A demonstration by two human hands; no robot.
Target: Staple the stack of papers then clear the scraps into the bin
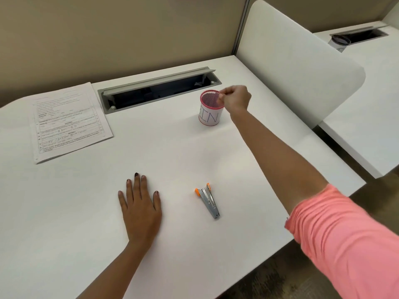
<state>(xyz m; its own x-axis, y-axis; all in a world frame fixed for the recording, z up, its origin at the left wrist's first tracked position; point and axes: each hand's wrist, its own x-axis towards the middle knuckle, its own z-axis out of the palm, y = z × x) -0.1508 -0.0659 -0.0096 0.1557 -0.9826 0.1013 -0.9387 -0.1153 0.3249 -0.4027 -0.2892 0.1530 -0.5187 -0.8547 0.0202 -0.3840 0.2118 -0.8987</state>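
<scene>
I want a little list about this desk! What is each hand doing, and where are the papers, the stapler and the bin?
left hand: flat on the desk, palm down, holding nothing
right hand: above the bin's rim, fingertips pinched together; too small to tell whether a scrap is in them
bin: pink mesh cup with a white label, upright, far side of the desk
stapler: lying on the desk, right of the left hand, untouched
papers: stack at far left of the desk
scraps: none visible on the desk
</scene>
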